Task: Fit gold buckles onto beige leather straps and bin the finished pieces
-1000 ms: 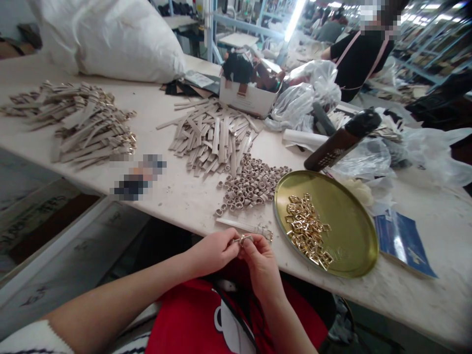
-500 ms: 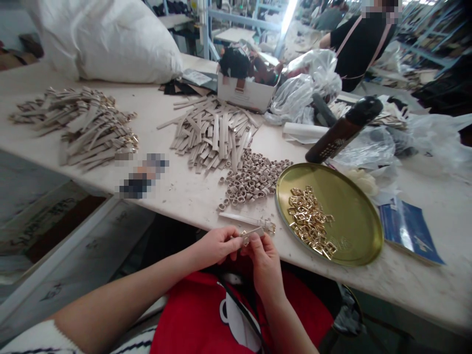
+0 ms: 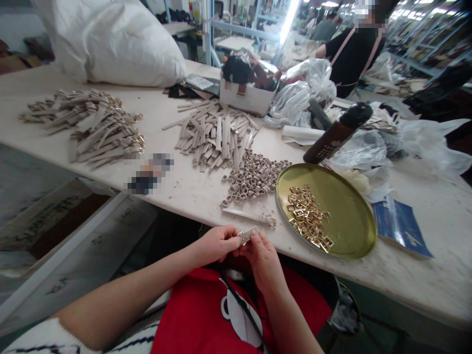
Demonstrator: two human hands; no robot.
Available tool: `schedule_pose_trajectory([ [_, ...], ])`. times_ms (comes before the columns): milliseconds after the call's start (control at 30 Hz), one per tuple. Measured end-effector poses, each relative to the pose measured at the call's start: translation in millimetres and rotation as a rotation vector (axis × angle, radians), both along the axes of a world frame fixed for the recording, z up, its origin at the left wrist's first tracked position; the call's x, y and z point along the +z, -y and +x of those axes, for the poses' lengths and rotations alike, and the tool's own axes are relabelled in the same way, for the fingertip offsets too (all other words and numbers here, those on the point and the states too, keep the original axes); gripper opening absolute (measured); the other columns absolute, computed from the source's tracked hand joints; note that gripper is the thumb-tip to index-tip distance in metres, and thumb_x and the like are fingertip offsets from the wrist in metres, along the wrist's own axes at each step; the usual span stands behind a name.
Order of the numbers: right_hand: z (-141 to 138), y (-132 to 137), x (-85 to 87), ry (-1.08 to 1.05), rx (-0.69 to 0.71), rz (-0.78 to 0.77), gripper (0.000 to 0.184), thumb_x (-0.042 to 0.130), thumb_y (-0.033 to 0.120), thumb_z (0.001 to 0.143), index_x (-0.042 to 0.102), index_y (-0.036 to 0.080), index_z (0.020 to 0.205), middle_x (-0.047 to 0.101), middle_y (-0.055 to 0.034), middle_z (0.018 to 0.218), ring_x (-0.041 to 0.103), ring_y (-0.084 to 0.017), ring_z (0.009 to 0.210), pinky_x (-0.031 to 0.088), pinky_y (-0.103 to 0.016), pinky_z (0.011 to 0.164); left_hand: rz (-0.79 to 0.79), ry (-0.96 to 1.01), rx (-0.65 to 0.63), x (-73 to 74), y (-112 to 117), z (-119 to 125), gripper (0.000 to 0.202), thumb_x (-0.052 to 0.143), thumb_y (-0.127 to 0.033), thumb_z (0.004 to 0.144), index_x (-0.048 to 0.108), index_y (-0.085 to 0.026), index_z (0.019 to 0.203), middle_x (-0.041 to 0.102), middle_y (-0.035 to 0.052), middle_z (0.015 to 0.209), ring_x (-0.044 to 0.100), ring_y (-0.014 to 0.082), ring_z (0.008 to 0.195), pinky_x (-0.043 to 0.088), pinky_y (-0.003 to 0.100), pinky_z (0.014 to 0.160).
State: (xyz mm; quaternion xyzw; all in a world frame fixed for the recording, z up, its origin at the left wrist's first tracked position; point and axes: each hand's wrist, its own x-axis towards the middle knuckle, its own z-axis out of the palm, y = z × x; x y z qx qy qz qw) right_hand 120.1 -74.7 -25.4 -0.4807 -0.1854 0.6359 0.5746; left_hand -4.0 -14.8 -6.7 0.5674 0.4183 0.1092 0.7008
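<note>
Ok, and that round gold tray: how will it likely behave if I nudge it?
The round gold tray should probably slide rather than roll, since it lies flat. A sharp push may shift the gold buckles, heaped loose toward one side. Tilting could well spill them, as its rim looks low.

Two strip piles (image 3: pixel 98 123) (image 3: pixel 217 135), one loop heap (image 3: pixel 256 178), one buckle heap (image 3: pixel 308 216), one round tray (image 3: pixel 344 211)

A bright red cloth garment (image 3: pixel 195 309) bears a white, black-outlined print (image 3: pixel 244 328); a thin black strap (image 3: pixel 241 307) crosses it. The white, dark-striped fabric sleeve (image 3: pixel 51 337) has a jagged hem.
</note>
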Motion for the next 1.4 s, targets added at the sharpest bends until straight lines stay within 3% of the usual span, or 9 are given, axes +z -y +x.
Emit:
schedule_pose_trajectory([
  [233,5,5,1.1,0.292,-0.03,0.051,0.02,0.063,0.035,0.074,0.054,0.017,0.077,0.055,0.0038,0.066,0.048,-0.008,0.06,0.04,-0.021,0.06,0.014,0.068,0.006,-2.7,2,-2,0.025,0.045,-0.041,0.077,0.047,-0.016,0.075,0.052,-0.0057,0.057,0.035,0.0022,0.034,0.023,0.014,0.032],
  [500,1,3,0.7,0.11,0.031,0.002,0.02,0.058,0.036,0.076,0.054,0.017,0.08,0.054,0.0023,0.067,0.048,-0.01,0.057,0.04,-0.024,0.056,0.015,0.03,0.017,-1.4,4,-1,0.021,0.045,-0.036,0.077,0.047,-0.016,0.069,0.052,-0.0053,0.057,0.037,0.0028,0.035,0.025,0.015,0.034],
  [567,1,5,0.7,0.237,0.016,0.017,0.019,0.056,0.036,0.078,0.054,0.018,0.082,0.055,0.0013,0.069,0.049,-0.011,0.06,0.04,-0.025,0.059,0.037,0.0,0.025,-3.2,5,0,0.02,0.044,-0.034,0.077,0.047,-0.016,0.068,0.05,-0.006,0.054,0.035,0.0033,0.035,0.025,0.015,0.034],
  [733,5,9,-3.7,0.838,-0.047,0.166,0.011,0.058,0.03,0.077,0.056,0.019,0.076,0.056,-0.0015,0.076,0.05,-0.015,0.072,0.04,-0.027,0.068,0.135,-0.066,-0.004,-1.7,4,1,0.019,0.043,-0.03,0.078,0.047,-0.016,0.065,0.046,-0.0061,0.052,0.038,0.0048,0.04,0.027,0.015,0.037],
  [867,13,2,-6.7,0.664,0.036,0.075,0.015,0.057,0.034,0.077,0.052,0.02,0.08,0.054,0.001,0.07,0.049,-0.014,0.064,0.04,-0.025,0.061,0.117,-0.055,-0.065,1.0,-6,0,0.028,0.048,-0.042,0.077,0.048,-0.016,0.067,0.051,-0.0044,0.055,0.039,0.0059,0.043,0.027,0.016,0.039],
  [967,19,-6,-3.0,0.655,0.094,0.141,0.016,0.056,0.036,0.079,0.053,0.02,0.078,0.053,0.0011,0.071,0.049,-0.013,0.067,0.039,-0.024,0.063,0.092,-0.066,-0.039,-1.5,-16,3,0.034,0.052,-0.049,0.074,0.047,-0.016,0.068,0.051,-0.0047,0.053,0.04,0.0062,0.042,0.027,0.016,0.039],
  [1133,45,-38,6.1,0.779,0.275,0.203,0.034,0.034,0.04,0.089,0.058,0.019,0.077,0.055,-0.0012,0.068,0.049,-0.014,0.066,0.037,-0.025,0.061,0.114,0.026,-0.056,-4.7,-33,10,0.034,0.051,-0.04,0.078,0.048,-0.018,0.103,0.054,-0.0057,0.063,0.047,0.0077,0.047,0.036,0.017,0.045],
  [1267,78,-92,-1.8,1.362,0.146,0.284,0.017,0.046,0.029,0.084,0.06,0.02,0.082,0.056,-0.004,0.077,0.049,-0.017,0.072,0.034,-0.027,0.066,0.211,-0.015,-0.042,-7.4,-45,13,0.025,0.042,-0.037,0.084,0.057,-0.017,0.087,0.052,-0.0046,0.059,0.045,0.0075,0.053,0.034,0.017,0.051],
  [1400,97,-134,-17.9,1.783,0.282,0.296,0.014,0.048,0.016,0.08,0.061,0.018,0.076,0.054,-0.0064,0.075,0.045,-0.017,0.067,0.032,-0.029,0.064,0.155,-0.013,0.057,-14.9,-50,10,0.025,0.042,-0.038,0.083,0.055,-0.016,0.086,0.049,-0.0063,0.054,0.041,0.0069,0.049,0.032,0.017,0.05],
])
